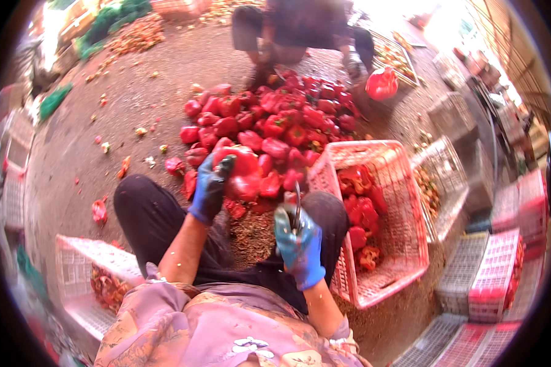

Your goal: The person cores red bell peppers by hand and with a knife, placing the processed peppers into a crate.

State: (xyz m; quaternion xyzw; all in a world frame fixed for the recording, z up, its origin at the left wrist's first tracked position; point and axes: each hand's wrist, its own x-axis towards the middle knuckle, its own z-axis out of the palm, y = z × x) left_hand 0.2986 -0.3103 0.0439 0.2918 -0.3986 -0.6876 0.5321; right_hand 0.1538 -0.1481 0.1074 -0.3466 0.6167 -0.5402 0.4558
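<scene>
My left hand (210,186), in a blue glove with dark, stained fingers, grips a red bell pepper (244,176) above the near edge of a pile. In my blue-gloved right hand (298,245) is a small knife (298,202), its blade pointing up and away from me. The handle is mostly hidden by my fingers. A heap of whole red bell peppers (275,124) lies on the ground before my knees. Beside my right knee a pink plastic crate (397,202) leans tilted, with opened red pepper pieces (362,211) inside.
Across the heap crouches another person (303,27), a gloved hand near a red pepper (382,84). A white crate of scraps (441,174) stands beyond the pink one. Stacked crates (493,275) line the right. Another crate (78,275) sits at my left. Scraps (141,131) dot the ground.
</scene>
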